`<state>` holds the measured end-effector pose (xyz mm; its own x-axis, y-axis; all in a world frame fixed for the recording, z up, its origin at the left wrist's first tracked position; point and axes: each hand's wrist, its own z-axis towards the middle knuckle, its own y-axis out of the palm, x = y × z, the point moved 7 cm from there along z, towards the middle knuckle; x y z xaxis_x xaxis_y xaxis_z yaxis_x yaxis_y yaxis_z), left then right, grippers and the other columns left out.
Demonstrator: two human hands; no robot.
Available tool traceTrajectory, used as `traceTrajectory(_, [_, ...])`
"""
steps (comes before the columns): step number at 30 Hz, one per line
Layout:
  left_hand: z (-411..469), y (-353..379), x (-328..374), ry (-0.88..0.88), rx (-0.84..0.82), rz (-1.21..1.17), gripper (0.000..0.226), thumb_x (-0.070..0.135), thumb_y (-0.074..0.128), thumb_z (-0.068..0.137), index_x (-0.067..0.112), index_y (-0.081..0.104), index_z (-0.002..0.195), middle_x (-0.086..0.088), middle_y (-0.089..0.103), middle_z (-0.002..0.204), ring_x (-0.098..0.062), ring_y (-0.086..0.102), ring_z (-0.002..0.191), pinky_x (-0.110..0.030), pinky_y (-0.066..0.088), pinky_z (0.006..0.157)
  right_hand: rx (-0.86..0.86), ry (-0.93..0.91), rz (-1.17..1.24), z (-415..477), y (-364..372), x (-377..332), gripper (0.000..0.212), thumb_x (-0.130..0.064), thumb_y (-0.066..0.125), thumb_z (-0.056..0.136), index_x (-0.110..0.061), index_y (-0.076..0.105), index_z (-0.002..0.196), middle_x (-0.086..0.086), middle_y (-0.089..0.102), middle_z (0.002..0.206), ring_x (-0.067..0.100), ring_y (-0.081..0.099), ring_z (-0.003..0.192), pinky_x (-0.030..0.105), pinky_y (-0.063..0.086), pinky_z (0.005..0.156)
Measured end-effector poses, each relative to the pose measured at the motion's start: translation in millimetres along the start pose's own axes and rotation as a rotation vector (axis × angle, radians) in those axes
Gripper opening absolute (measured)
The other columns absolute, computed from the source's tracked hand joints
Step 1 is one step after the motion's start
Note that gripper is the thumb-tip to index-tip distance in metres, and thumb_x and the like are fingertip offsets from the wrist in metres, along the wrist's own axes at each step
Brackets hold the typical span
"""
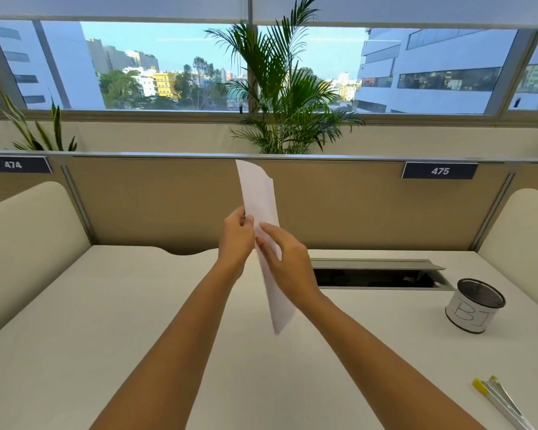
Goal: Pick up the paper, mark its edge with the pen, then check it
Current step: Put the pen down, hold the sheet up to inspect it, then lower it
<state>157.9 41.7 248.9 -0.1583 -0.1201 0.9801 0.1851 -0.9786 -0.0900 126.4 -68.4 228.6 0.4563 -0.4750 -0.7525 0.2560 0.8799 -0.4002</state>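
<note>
A white sheet of paper (pixel 259 193) is held up nearly edge-on above the middle of the desk, its top reaching the partition rail. My left hand (pixel 237 235) pinches its left edge between thumb and fingers. My right hand (pixel 284 259) grips the same sheet from the right, just below the left hand, with fingers pressed on the paper. Two pens (pixel 499 398), one with a yellow cap, lie on the desk at the lower right, away from both hands.
A mesh pen cup (pixel 474 307) with a paper label stands at the right. An open cable tray (pixel 376 273) is sunk into the desk (pixel 106 321) behind my right hand. Beige partition panels enclose the back and sides; plants stand behind them.
</note>
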Motion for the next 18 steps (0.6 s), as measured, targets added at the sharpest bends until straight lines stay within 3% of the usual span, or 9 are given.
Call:
traceTrajectory(6, [26.6, -20.0, -13.7, -0.057, -0.092, -0.021, 0.034, 0.019, 0.038, 0.098, 0.016, 0.051, 0.129, -0.004, 0.061, 0.125, -0.025, 0.058, 0.112, -0.046, 0.049, 0.096, 0.069, 0.384, 0.262, 19.6, -13.6, 73.5, 0.049, -0.044, 0.05, 0.091, -0.024, 0.045, 0.135, -0.003, 0.049, 0.141, 0.015, 0.047, 0.127, 0.035, 0.041, 0.105])
traceTrajectory(10, [43.1, -23.9, -23.8, -0.1, -0.245, -0.121, 0.033, 0.015, 0.038, 0.098, 0.015, 0.051, 0.128, -0.003, 0.063, 0.119, -0.022, 0.062, 0.105, -0.036, 0.053, 0.082, -0.066, 0.672, 0.38, 11.5, 8.0, 123.7, 0.064, -0.055, 0.047, 0.089, -0.021, 0.034, 0.142, -0.001, 0.042, 0.145, 0.019, 0.042, 0.131, 0.034, 0.037, 0.102])
traceTrajectory(12, [52.4, -27.5, -32.6, -0.132, -0.27, -0.175, 0.032, 0.012, 0.038, 0.097, 0.014, 0.053, 0.126, -0.002, 0.065, 0.115, -0.019, 0.063, 0.101, -0.033, 0.054, 0.078, -0.162, 0.725, 0.443, 2.6, 25.7, 140.5, 0.063, -0.058, 0.044, 0.088, -0.018, 0.044, 0.137, 0.001, 0.054, 0.136, 0.02, 0.054, 0.12, 0.035, 0.044, 0.101])
traceTrajectory(15, [66.9, -39.0, -50.9, -0.181, -0.219, -0.232, 0.031, 0.01, 0.039, 0.097, 0.013, 0.055, 0.123, -0.001, 0.067, 0.109, -0.016, 0.064, 0.097, -0.032, 0.052, 0.078, -0.197, 0.786, 0.539, -12.4, 42.2, 157.0, 0.05, -0.054, 0.05, 0.087, -0.018, 0.061, 0.121, 0.001, 0.067, 0.119, 0.018, 0.064, 0.105, 0.031, 0.053, 0.083])
traceTrajectory(18, [76.6, -51.6, -71.4, -0.224, -0.153, -0.245, 0.032, 0.009, 0.039, 0.096, 0.012, 0.055, 0.124, -0.001, 0.067, 0.109, -0.016, 0.064, 0.095, -0.032, 0.052, 0.078, -0.181, 0.851, 0.639, -24.3, 46.8, 176.7, 0.042, -0.048, 0.062, 0.082, -0.018, 0.067, 0.111, 0.002, 0.071, 0.111, 0.024, 0.067, 0.104, 0.044, 0.053, 0.092])
